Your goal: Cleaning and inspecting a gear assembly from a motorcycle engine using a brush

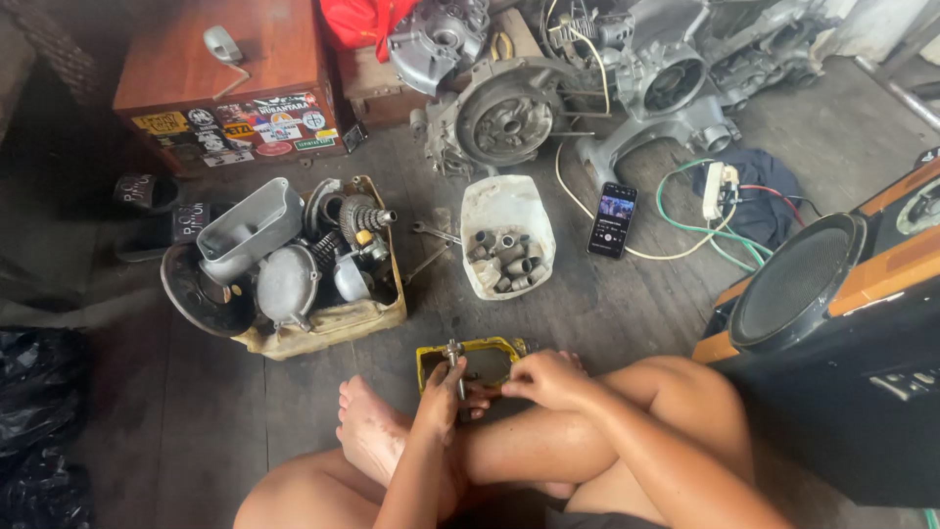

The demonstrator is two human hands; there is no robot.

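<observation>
I sit cross-legged on a dark wooden floor. My left hand [441, 392] is closed around a small metal shaft part [453, 355] that sticks up above a yellow tray [431, 355] of dark liquid by my feet. My right hand [546, 379] is closed too, its fingertips pinching something small at the tray's near edge, close to the left hand. What it pinches is hidden by the fingers.
A yellow cut container [323, 328] full of metal engine parts stands to the left. A white tub [506, 201] holds several metal sleeves. A phone [612, 219], cables, engine casings [509, 118], a wooden box [235, 69] and a large speaker [832, 294] surround me.
</observation>
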